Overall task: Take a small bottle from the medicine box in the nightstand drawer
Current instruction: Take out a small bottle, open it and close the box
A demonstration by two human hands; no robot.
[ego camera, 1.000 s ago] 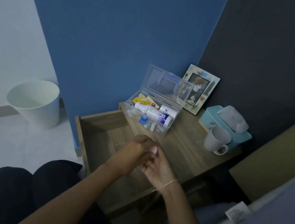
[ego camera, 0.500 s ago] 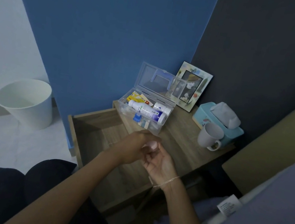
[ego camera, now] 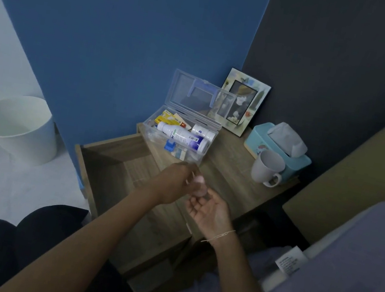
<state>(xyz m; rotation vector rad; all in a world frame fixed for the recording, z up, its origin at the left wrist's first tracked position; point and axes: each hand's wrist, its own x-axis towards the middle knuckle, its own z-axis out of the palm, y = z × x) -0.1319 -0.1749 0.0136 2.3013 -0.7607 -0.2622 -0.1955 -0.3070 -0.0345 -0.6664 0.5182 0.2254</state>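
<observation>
Nearest: dark-clad knees at lower left, both forearms reaching forward over the open nightstand drawer (ego camera: 118, 159), which looks bare inside.

Hands meet above the drawer's right edge. Left hand (ego camera: 175, 183) knuckles up, fingers curled down onto a small pale object, likely the small bottle (ego camera: 199, 185); pinkish cap end up, long axis roughly upright. Right hand (ego camera: 210, 212) palm up just below and right of it, fingers loosely cupped toward the bottle. Blur hides which hand bears the weight; the left looks clamped on it, the right I cannot tell.

Beyond: medicine box (ego camera: 210, 137) on the worktop, lid open, a larger white bottle (ego camera: 182, 136) lying on its side within. Mug (ego camera: 268, 168), tissue box (ego camera: 259, 136), photo frame (ego camera: 259, 88) farther back.
</observation>
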